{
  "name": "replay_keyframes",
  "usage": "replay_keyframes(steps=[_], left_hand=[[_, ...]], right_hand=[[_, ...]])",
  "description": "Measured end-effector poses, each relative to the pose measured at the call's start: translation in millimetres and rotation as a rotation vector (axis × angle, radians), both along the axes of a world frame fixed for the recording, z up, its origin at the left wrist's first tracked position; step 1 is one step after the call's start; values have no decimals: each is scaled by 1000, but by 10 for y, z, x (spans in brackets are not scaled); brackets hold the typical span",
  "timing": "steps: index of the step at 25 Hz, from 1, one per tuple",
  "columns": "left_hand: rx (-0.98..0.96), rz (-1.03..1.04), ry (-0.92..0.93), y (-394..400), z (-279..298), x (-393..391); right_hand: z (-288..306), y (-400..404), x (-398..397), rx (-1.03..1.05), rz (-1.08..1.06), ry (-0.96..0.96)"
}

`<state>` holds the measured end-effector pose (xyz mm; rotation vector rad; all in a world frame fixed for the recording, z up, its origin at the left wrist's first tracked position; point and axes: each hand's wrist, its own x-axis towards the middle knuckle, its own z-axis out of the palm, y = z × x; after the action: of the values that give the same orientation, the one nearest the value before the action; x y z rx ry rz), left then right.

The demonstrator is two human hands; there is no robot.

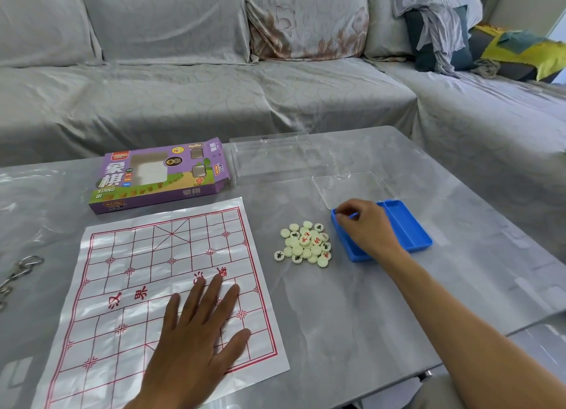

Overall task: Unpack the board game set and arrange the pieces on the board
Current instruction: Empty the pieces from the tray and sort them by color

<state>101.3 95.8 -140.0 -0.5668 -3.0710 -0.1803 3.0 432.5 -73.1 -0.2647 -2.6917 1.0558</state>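
Note:
A white plastic board sheet [128, 255] with a red grid lies flat on the grey table. My left hand [196, 332] presses on its near half with the fingers spread straight. To the right of the sheet sits a heap of several round cream pieces [304, 243] with red or black characters. Just right of the heap is a blue plastic tray [410, 228], which looks empty. My right hand [364, 228] grips the tray's near left rim with curled fingers and covers that corner.
The purple game box [159, 175] lies behind the sheet. A clear plastic lid [352, 188] and a clear insert [269, 157] lie behind the tray. Metal rings [18, 274] sit at the left edge. A grey covered sofa [275, 87] runs behind the table.

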Motion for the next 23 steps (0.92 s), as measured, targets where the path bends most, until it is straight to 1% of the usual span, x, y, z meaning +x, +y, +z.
replay_keyframes(steps=[1,2,3,5,6,10,12,13,15,17,18,19,21,23], left_hand=[[0,-4,-7,6,9,0],[-2,-8,-14,15,21,4],[-2,-10,-23,20,24,3],[15,6,-29,9,23,-5],[26,18,-23,8,23,-5],[31,27,-9,16,15,8],[21,20,-16,11,27,2],[16,18,-17,12,25,0],[14,17,-20,15,18,2],[15,18,-13,5,-3,2],[14,19,-6,2,-8,4],[12,19,-4,0,-9,6],[9,16,-18,7,5,7],[1,9,-26,22,20,3]], right_hand=[[-18,120,-19,69,-127,47],[-67,267,-32,151,-223,43],[-127,400,-40,241,-273,-19],[-263,532,-62,386,-272,-183],[-314,541,-78,423,-257,-214],[-287,548,-115,395,-268,-146],[-168,489,-89,307,-254,-54],[-82,389,-56,226,-208,2],[73,71,10,46,-29,58],[86,-226,37,20,148,9],[61,-297,35,43,171,6],[47,-302,12,57,139,36],[35,-131,-51,95,-48,114],[-50,145,-72,201,-234,64]])
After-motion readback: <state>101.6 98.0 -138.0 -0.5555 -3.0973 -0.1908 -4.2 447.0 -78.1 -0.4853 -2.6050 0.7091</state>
